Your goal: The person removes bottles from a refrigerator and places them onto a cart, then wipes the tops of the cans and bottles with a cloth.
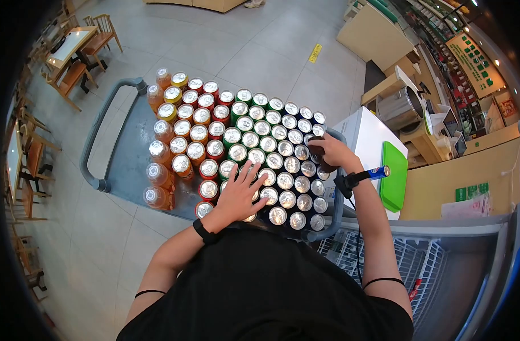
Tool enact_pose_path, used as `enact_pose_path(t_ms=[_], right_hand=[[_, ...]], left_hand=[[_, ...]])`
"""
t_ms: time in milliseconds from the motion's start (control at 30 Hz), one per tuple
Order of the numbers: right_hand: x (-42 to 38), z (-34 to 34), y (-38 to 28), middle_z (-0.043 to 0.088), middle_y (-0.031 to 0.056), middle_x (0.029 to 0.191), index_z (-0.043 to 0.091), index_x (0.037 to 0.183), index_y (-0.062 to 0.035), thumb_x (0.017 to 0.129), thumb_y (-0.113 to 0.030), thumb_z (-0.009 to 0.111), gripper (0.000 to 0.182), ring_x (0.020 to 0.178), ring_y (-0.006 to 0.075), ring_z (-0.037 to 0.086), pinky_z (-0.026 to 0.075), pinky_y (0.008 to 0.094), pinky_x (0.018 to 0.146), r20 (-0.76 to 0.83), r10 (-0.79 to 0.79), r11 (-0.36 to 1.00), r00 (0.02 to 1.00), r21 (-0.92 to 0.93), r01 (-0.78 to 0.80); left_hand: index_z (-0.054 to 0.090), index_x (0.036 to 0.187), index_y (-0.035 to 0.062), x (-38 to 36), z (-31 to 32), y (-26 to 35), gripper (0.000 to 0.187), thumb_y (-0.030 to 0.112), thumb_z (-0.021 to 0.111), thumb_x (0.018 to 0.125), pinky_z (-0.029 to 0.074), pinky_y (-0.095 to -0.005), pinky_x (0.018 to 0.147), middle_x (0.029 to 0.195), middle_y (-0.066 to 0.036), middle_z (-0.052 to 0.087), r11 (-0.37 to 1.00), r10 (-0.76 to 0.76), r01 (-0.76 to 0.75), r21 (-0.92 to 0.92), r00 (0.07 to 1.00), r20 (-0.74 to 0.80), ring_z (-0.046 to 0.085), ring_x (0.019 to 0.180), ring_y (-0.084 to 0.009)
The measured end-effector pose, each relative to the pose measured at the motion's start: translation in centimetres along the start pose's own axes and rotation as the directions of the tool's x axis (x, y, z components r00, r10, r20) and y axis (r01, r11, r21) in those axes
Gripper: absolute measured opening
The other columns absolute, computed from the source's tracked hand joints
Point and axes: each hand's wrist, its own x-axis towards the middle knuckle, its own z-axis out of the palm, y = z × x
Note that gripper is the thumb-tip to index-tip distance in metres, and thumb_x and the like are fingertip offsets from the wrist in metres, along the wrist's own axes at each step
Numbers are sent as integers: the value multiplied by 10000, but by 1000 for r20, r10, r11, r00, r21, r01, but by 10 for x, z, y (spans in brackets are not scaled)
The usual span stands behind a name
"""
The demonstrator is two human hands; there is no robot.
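Rows of upright drink cans (250, 139) stand packed together on a grey cart (126, 165), with orange-capped-looking bottles (159, 173) along their left side. Spread flat over the cans near the front middle is my left hand (240, 193), its fingers apart and resting on the can tops. My right hand (331, 153) is at the right edge of the group, its fingers bent down around something dark beside the dark cans; what it grips there is hidden. A blue can (379, 173) shows beside my right wrist, lying sideways.
To the right are a white surface with a green board (393, 176) and a counter with a metal pot (400, 108). An open chest with wire baskets (404, 264) lies at the lower right. Wooden chairs (72, 77) and tables stand on the left.
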Motion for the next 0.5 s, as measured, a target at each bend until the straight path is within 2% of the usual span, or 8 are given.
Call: enact_pose_path(t_ms=[100, 167, 200, 300, 367, 400, 467, 500], right_hand=[[-2, 0, 5, 572, 206, 1191, 625, 1313, -232, 815, -3, 585, 549, 1043, 409, 630, 527, 464, 892, 73, -86, 994, 994, 75, 81], [-4, 4, 2, 576, 200, 1176, 636, 1290, -217, 798, 10, 594, 544, 1051, 412, 626, 527, 458, 894, -111, 69, 994, 991, 94, -58], [-5, 6, 0, 576, 200, 1176, 636, 1290, -217, 798, 10, 594, 544, 1051, 412, 626, 527, 458, 894, -110, 68, 994, 992, 94, -58], [-4, 7, -1, 581, 203, 1179, 637, 1271, -195, 801, -4, 605, 508, 1061, 418, 621, 526, 453, 902, 11, 106, 994, 994, 4, -106], [-5, 3, 7, 584, 207, 1182, 625, 1270, -179, 802, -20, 615, 494, 1068, 419, 620, 526, 457, 905, 74, -42, 996, 996, 78, 36], [-4, 3, 10, 584, 207, 1182, 625, 1270, -179, 802, -20, 615, 494, 1068, 419, 620, 526, 457, 905, 76, -41, 996, 996, 78, 35], [-1, 6, 16, 582, 209, 1186, 619, 1267, -171, 809, -25, 610, 481, 1065, 419, 622, 526, 461, 905, -108, 43, 990, 993, 138, -28], [2, 11, 20, 582, 207, 1186, 619, 1268, -176, 814, -18, 592, 481, 1062, 419, 625, 526, 460, 904, -133, 54, 991, 990, 130, -37]], left_hand=[[515, 1442, 113, 0, -1, 0, 634, 508, 558, 947, 187, -572, 1194, 1556, -169, 383, 1000, 9, -9, 18, 1000, -11, 281, 1480, -363], [515, 1441, 113, 0, 0, 1, 634, 508, 559, 947, 187, -571, 1194, 1556, -170, 382, 1000, 7, -7, 14, 1000, -11, 282, 1479, -364], [516, 1440, 113, 0, 0, 0, 634, 507, 561, 946, 188, -571, 1194, 1556, -170, 382, 1000, 6, -6, 13, 1000, -11, 283, 1479, -364], [516, 1440, 113, 0, -1, 0, 634, 505, 563, 945, 190, -571, 1193, 1554, -172, 384, 1000, 5, -5, -4, 1000, -8, 284, 1478, -365], [517, 1439, 112, -1, 0, 0, 632, 503, 565, 944, 191, -571, 1193, 1553, -173, 385, 1000, 2, -2, -4, 1000, -12, 284, 1477, -365], [519, 1437, 112, -1, 0, 0, 631, 502, 567, 943, 192, -571, 1193, 1553, -173, 386, 1000, 2, -2, -2, 1000, -18, 285, 1477, -366], [520, 1435, 111, 0, 0, 1, 630, 501, 568, 943, 193, -572, 1192, 1552, -174, 386, 1000, -1, 1, 1, 1000, -19, 286, 1476, -366], [521, 1434, 110, 0, 0, 1, 630, 500, 569, 942, 193, -572, 1192, 1552, -174, 387, 1000, -2, 2, 7, 1000, -18, 286, 1476, -365]])
